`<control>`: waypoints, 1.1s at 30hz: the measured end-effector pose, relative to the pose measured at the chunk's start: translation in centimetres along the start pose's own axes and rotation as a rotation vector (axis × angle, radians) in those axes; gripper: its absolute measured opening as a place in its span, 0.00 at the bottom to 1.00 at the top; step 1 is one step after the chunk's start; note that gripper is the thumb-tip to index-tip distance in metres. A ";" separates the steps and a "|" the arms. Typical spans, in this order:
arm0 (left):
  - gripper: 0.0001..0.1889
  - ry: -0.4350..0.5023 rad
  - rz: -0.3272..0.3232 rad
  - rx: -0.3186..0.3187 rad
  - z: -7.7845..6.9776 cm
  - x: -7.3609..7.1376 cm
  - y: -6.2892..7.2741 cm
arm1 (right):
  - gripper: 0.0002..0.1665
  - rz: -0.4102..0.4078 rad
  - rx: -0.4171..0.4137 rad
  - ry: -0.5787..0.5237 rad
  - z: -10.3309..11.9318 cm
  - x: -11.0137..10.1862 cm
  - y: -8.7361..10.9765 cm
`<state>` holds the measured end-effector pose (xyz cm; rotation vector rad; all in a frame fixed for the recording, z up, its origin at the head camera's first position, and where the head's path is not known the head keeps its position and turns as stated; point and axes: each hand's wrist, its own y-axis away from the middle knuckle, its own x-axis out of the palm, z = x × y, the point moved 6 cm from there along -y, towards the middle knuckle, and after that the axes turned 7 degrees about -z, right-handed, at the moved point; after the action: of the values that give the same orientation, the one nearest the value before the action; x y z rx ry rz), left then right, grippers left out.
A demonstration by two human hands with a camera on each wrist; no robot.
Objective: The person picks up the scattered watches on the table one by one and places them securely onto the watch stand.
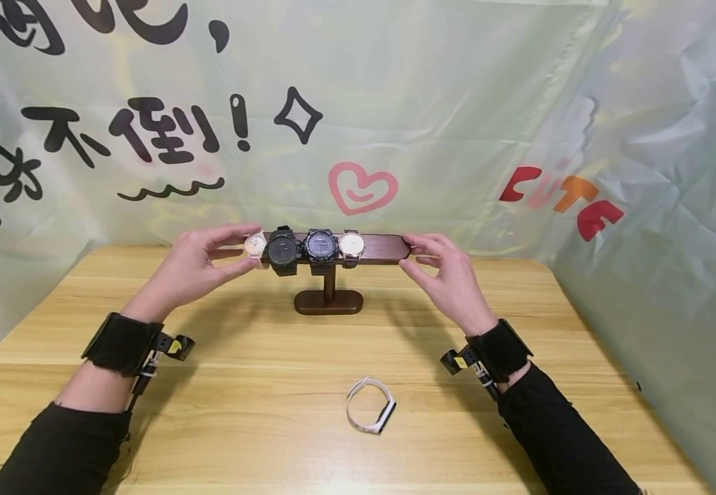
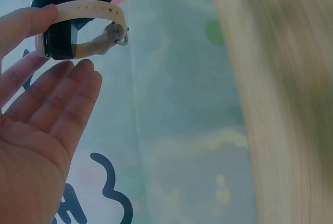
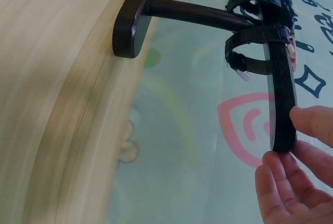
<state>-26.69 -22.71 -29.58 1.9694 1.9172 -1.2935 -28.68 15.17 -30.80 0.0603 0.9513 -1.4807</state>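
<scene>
A dark brown wooden watch stand with a T-shaped bar stands at the back of the table. At the bar's left end, my left hand pinches a light-strapped watch between thumb and index finger. Its buckled strap loops around the bar in the left wrist view. My right hand holds the bar's right end with thumb and fingertips. Between the hands, a black watch, a second chunky dark watch and a pale-dialled watch with a dark strap sit on the bar.
Nearer me on the wooden table lies a white fitness band with a closed loop. A printed fabric backdrop hangs behind the table and along its sides.
</scene>
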 end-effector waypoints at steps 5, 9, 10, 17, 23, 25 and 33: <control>0.29 -0.002 -0.002 0.007 0.0 0.0 0.0 | 0.28 0.004 0.003 -0.001 0.0 0.0 0.0; 0.28 -0.010 -0.008 0.020 0.0 -0.1 0.0 | 0.29 0.007 0.004 -0.003 -0.1 0.0 0.0; 0.28 -0.012 -0.010 0.022 0.0 -0.1 0.0 | 0.29 0.008 0.003 -0.003 -0.1 0.0 0.0; 0.29 -0.012 -0.026 0.034 -0.2 -0.3 0.0 | 0.29 0.013 0.001 0.007 0.1 -0.1 0.1; 0.29 -0.006 -0.052 0.056 -0.5 -0.6 -0.1 | 0.29 0.016 0.004 0.001 0.2 -0.2 0.2; 0.28 -0.004 -0.063 0.063 -0.5 -0.7 -0.1 | 0.29 0.015 0.002 -0.001 0.2 -0.2 0.2; 0.27 -0.035 -0.118 0.081 -1.3 -1.6 0.0 | 0.27 0.006 -0.010 0.001 0.5 -0.6 0.1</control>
<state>-25.84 -23.20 -27.77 1.8814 2.0235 -1.4466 -28.23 15.37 -30.23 0.0560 0.9588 -1.4704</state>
